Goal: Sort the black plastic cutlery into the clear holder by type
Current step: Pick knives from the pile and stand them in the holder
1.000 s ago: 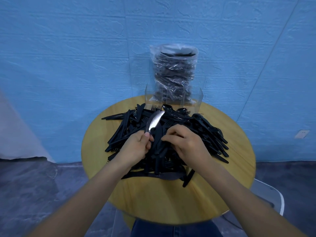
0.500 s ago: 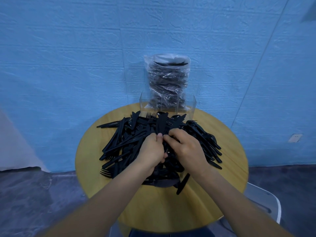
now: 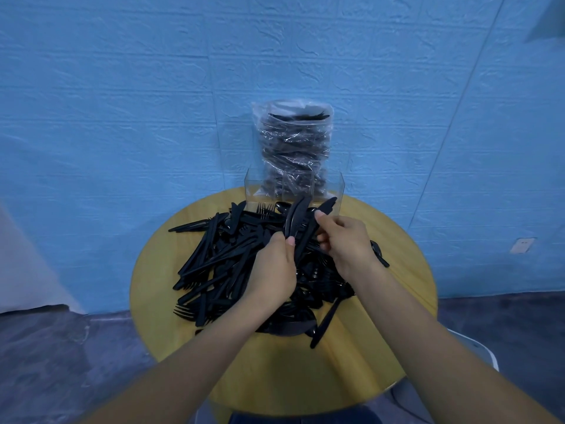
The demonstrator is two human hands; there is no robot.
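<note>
A heap of black plastic cutlery (image 3: 223, 264), forks, knives and spoons mixed, covers the middle of the round wooden table (image 3: 382, 347). My left hand (image 3: 275, 270) grips black knives (image 3: 295, 218) by their handles, blades pointing up and away. My right hand (image 3: 345, 243) pinches another black knife (image 3: 327, 206) beside them. The clear holder (image 3: 253, 191) with its compartments stands at the table's far edge, just beyond the raised blades. What lies inside it is hard to tell.
A clear plastic bag (image 3: 293, 142) stuffed with more black cutlery stands behind the holder against the blue wall. One loose knife (image 3: 324, 325) lies at the heap's near edge. A white chair (image 3: 477, 347) shows at the right, below the table.
Both hands have lifted out of the heap. The left one now holds knives upright and the right has pulled a knife apart from them toward the holder.
</note>
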